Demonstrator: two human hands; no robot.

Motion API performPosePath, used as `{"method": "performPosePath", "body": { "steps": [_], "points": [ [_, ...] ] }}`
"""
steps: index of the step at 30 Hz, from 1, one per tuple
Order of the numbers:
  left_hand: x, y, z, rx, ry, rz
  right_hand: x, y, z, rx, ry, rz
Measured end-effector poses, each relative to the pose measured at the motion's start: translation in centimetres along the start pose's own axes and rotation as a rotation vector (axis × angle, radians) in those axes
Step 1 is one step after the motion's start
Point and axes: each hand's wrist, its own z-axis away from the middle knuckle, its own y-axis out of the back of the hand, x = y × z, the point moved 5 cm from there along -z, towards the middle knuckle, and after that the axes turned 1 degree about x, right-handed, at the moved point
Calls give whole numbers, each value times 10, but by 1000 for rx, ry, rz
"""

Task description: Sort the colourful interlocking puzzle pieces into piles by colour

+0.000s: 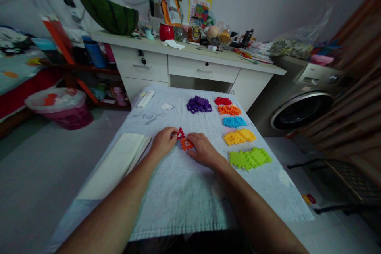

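Note:
My left hand [163, 140] pinches a red plastic piece [180, 133] on a towel-covered table [178, 190]. My right hand [202, 149] grips an orange piece [186, 144] that touches the red one. Both hands are closed around these pieces in the middle of the towel. To the right lie sorted piles of the same pieces: purple [199, 104], red [222, 101], orange [229, 110], blue [234, 122], yellow [239, 137] and green [250, 158].
A folded white cloth [119, 162] lies at the table's left edge, a white tube [145, 99] at the far left corner. Behind stands a white desk [190, 63] with clutter and a watermelon half [110, 15]. A washing machine [300, 107] is on the right, a pink bin [61, 107] on the left.

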Motion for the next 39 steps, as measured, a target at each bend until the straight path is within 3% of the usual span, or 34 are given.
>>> {"method": "performPosePath", "body": {
  "steps": [7,13,16,20,24,29,34,39],
  "points": [
    [-2,0,0,12,14,1,19,-6,0,68,-103,-66],
    [-3,-2,1,2,1,9,17,-7,3,71,-136,-40],
    [-2,-3,1,-1,-10,2,17,3,4,79,-149,-74],
    [0,-3,2,-16,-49,-10,30,35,1,139,-159,-93],
    [2,-4,2,-44,-76,-34,66,77,-11,214,-198,-22],
    [-1,-5,1,-52,-63,-45,141,116,-30,309,-382,199],
    [-1,-6,1,-56,-58,-25,208,130,-39,259,-658,357],
    [2,-3,2,-35,-78,13,233,126,-44,190,-793,429]
  ]
}}
